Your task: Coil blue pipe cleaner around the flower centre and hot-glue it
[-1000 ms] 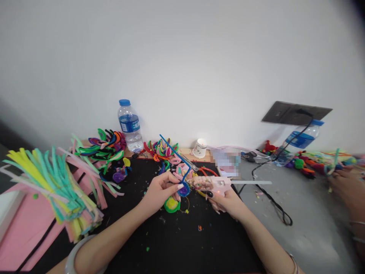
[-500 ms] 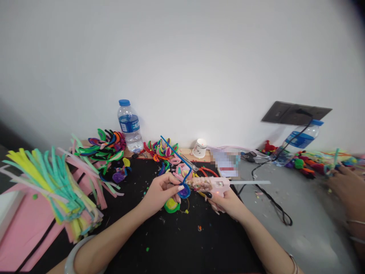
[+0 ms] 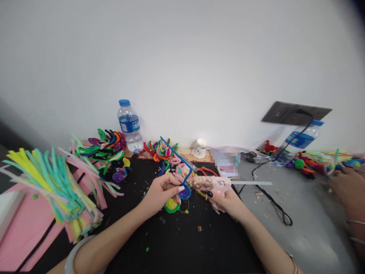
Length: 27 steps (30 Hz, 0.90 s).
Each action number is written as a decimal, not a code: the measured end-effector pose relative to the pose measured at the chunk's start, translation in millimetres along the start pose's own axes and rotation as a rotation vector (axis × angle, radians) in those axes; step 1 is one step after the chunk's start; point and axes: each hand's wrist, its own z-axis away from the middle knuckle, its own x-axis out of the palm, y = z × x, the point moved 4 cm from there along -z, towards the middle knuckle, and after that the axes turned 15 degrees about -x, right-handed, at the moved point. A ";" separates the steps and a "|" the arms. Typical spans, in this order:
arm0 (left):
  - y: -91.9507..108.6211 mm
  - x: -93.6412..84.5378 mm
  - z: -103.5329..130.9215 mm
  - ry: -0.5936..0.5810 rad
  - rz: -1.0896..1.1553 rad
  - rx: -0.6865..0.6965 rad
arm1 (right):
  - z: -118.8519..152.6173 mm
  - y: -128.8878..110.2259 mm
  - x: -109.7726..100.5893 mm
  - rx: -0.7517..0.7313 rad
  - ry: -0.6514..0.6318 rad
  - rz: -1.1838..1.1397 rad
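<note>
Between the thumb and fingers of my left hand (image 3: 165, 191) is a blue pipe cleaner (image 3: 186, 164), bent, with its free end pointing up and left. A blue and purple coiled disc (image 3: 184, 191) hangs at its lower end, beside my fingertips. My right hand (image 3: 225, 201) is wrapped round the handle of a pink glue gun (image 3: 212, 183). Its decorated nozzle end points left at the pipe cleaner, close to the disc; I cannot tell if they touch. A pale glue stick (image 3: 252, 183) sticks out of its back. Under my left hand lies a yellow and green coiled piece (image 3: 172, 205).
A bundle of pastel pipe cleaners (image 3: 54, 186) lies at left. Behind stand a water bottle (image 3: 130, 127), a paper cup (image 3: 199, 148) and scissors (image 3: 190, 163). A black cord (image 3: 273, 207) runs at right. Another person's hand (image 3: 346, 186) works at far right.
The glue gun and my right hand have shifted very slightly right, away from the disc. My left hand and the pipe cleaner are almost unmoved.
</note>
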 end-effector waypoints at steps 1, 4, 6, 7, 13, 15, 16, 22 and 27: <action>0.1 0.0 0.2 0.000 -0.001 -0.001 | 0.0 -0.2 0.2 -0.002 0.000 -0.002; 0.1 0.0 0.7 -0.002 0.002 -0.003 | -0.1 -0.8 0.0 -0.008 -0.002 -0.007; 0.1 0.0 0.9 -0.007 0.005 -0.003 | -0.4 -1.7 -0.5 -0.014 -0.003 -0.013; 0.3 0.0 0.9 -0.009 0.006 0.000 | -0.5 -2.4 -0.8 -0.019 -0.001 -0.014; 1.7 0.5 0.2 -0.007 0.001 0.012 | 0.3 -6.9 0.4 -0.033 0.043 -0.034; 1.2 0.2 0.3 -0.005 -0.006 0.011 | 0.6 -7.2 1.5 -0.040 0.076 -0.050; 0.6 0.0 0.4 -0.005 -0.011 0.009 | 0.7 -7.1 1.9 -0.044 0.091 -0.057; -1.2 -0.8 0.0 -0.006 -0.017 0.005 | -0.2 -5.7 2.0 -0.059 0.106 -0.056; 0.7 0.3 -0.6 -0.010 -0.012 0.005 | 0.1 -2.5 0.8 -0.034 0.015 -0.022</action>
